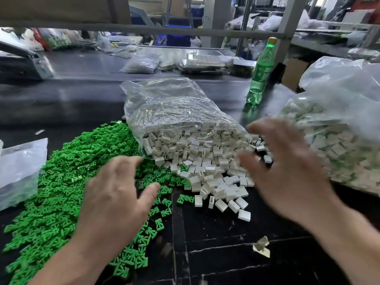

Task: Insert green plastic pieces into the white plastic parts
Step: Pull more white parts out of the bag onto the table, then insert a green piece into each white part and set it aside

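Dark table (226, 254), scuffed; torn scrap (261, 246) lying near the front edge. Left hand (115, 190) palm down over the green plastic pieces (61, 182), grip wide, fingers spread, holding nothing. Right hand (287, 177) blurred, grip also wide and empty, over the edge of the white plastic parts (205, 161). Green pieces: small, flat, branching, heaped at left. White parts: small slotted blocks spilling from a clear bag (174, 108). Large filled bag (339, 120) at right. Green bottle (261, 73) upright behind.
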The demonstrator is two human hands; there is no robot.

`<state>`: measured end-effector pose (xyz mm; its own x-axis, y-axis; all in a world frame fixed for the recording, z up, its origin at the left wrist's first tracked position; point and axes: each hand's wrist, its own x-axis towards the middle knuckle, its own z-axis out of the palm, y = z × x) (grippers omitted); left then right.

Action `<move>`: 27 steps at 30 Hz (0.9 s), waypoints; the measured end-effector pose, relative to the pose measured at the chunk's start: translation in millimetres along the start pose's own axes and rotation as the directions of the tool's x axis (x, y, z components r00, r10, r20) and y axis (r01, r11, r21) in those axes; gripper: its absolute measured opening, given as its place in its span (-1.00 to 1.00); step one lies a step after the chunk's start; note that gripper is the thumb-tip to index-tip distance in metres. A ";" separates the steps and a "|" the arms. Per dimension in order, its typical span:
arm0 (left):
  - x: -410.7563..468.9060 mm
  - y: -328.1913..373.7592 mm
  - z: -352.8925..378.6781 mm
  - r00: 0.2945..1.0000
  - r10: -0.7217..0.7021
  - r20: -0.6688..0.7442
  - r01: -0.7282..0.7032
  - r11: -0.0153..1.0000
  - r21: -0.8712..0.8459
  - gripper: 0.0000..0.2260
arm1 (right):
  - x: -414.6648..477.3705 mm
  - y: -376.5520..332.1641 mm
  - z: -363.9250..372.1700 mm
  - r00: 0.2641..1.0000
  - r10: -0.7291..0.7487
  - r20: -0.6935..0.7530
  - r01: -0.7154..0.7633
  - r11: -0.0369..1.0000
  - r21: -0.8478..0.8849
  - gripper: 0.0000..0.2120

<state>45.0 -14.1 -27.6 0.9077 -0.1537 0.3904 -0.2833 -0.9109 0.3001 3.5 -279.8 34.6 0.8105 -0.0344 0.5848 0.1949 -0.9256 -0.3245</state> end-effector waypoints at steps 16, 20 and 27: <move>20.6 -40.2 13.7 0.817 -0.410 0.405 0.286 0.898 0.333 -0.03 | -38.9 6.9 90.3 0.788 0.175 0.590 -0.046 0.973 -0.227 0.04; 11.0 -19.7 19.0 0.848 -0.266 0.459 0.176 0.957 0.230 -0.08 | -39.2 6.5 91.2 0.816 0.130 0.563 -0.029 0.982 -0.184 -0.04; 6.5 -18.4 13.0 0.913 0.091 0.397 -0.110 0.994 0.024 -0.40 | -41.1 6.5 96.0 0.847 -0.002 0.532 0.042 0.997 -0.063 -0.18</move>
<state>60.2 -3.3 -41.8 0.9260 -0.3755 0.0385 -0.3736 -0.8973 0.2349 24.5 -248.2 -62.8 0.9797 0.1736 0.1005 0.1939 -0.9480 -0.2524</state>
